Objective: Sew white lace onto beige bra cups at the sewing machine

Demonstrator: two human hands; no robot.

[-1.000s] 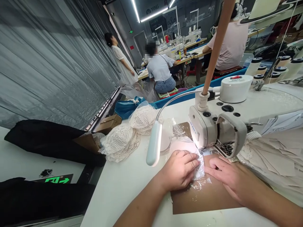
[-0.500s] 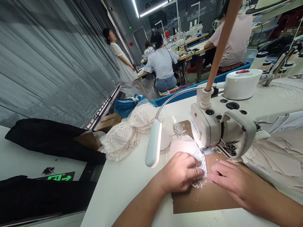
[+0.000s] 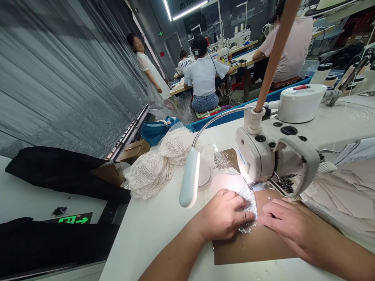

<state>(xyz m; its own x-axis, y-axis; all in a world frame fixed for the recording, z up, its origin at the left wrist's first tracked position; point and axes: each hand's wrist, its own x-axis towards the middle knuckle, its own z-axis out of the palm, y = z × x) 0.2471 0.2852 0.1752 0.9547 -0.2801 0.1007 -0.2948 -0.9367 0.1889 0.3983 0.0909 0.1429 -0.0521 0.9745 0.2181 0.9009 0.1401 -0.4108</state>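
My left hand (image 3: 227,214) is closed, its curled fingers and thumb pressing on a piece of white lace (image 3: 250,198) just in front of the sewing machine (image 3: 254,156). The lace joins a smooth pale cup-shaped piece (image 3: 224,183) that lies left of the needle area. Thumb and forefinger of my right hand (image 3: 288,222) are pinched together at the lace's right edge. Both hands rest over a brown board (image 3: 252,249) on the white tabletop. The needle is hidden behind the machine head, and the fabric under my left palm cannot be seen.
Two stacks of lace cups, one nearer (image 3: 149,173) and one farther (image 3: 177,144), stand left of the gooseneck lamp (image 3: 190,177). Pale cut pieces (image 3: 342,191) lie at right. A brown pole (image 3: 277,58) rises behind the machine head. Several people are beyond the table.
My left thumb has shifted slightly right along the lace, while my right hand stays nearly still. In the background, a seated person has leaned right and the standing person's arm has moved.
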